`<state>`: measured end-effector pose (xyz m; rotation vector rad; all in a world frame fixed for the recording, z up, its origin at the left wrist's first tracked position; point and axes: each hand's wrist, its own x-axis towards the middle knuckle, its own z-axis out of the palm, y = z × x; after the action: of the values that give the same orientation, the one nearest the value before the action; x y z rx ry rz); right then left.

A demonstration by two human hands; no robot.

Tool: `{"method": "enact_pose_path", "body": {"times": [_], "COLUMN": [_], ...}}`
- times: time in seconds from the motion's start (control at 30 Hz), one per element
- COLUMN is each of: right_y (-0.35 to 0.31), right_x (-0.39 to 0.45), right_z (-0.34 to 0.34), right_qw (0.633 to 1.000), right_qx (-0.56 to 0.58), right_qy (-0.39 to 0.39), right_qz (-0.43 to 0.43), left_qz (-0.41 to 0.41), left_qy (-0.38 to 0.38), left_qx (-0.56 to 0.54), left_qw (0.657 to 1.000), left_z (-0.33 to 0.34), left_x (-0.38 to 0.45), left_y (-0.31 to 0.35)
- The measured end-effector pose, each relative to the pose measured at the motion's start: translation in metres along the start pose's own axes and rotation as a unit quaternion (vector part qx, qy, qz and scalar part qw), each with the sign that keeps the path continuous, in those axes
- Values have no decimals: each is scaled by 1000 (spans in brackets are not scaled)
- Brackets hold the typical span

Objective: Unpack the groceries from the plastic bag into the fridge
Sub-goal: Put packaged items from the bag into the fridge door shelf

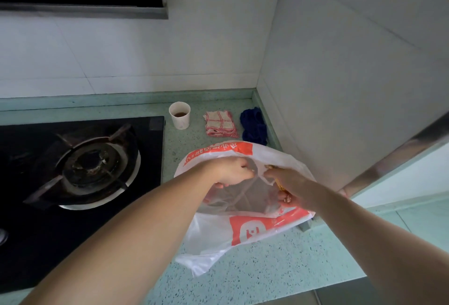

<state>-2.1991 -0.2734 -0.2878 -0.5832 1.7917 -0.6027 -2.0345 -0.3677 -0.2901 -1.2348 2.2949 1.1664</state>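
Opening plastic bag [245, 227] on countertop [267, 268] by stove: left hand [230, 171] pinched the rim, right hand [289, 183] gripped the opposite edge. Groceries unclear; next likely reach inside.

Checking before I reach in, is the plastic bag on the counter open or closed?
Open: the left hand and right hand grip the plastic bag at its mouth, spreading it.

Cup [180, 115], 2 cloths [220, 124], gas hob [80, 171]
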Motion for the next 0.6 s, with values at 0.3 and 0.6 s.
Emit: {"method": "enact_pose_path", "body": {"times": [0.3,0.6], "right_y": [-33,-41], "right_x": [-39,-63], "right_z": [-16,-25], "right_qw": [995,989], "right_qx": [-51,-84], "right_qy": [-85,-1], "right_qz": [-18,-125], "left_qz": [15,18], "left_qy": [34,208], "left_qx": [-45,-184], "left_qw": [998,961], "left_z": [-30,-24], "left_x": [-35,-62], "left_y": [21,37]}}
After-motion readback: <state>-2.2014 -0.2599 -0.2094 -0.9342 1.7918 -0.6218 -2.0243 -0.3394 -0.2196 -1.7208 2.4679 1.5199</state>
